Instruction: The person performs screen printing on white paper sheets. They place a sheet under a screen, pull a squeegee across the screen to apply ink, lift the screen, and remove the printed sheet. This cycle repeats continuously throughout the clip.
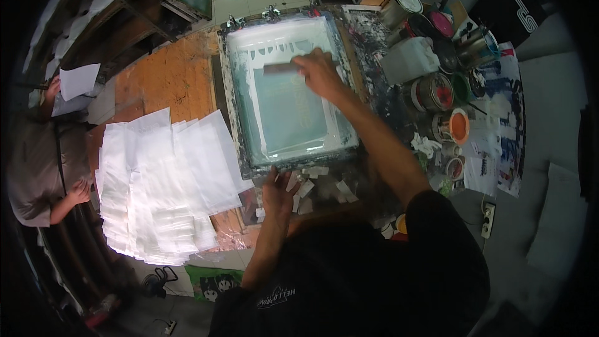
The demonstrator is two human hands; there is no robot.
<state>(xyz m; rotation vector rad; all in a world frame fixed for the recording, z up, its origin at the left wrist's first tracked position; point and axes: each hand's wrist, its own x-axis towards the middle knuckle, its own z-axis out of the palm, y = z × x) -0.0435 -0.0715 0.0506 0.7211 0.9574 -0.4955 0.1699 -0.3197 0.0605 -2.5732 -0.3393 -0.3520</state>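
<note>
Both busy: right hand (319, 72) grips squeegee (282, 68), left hand (279, 192) on screen frame (249, 165).

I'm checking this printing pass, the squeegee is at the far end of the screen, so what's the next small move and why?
Probably draw the squeegee toward the body across the mesh. The right hand grips it near the far end of the screen frame, white ink lies there, and the left hand presses on the near edge.
</note>
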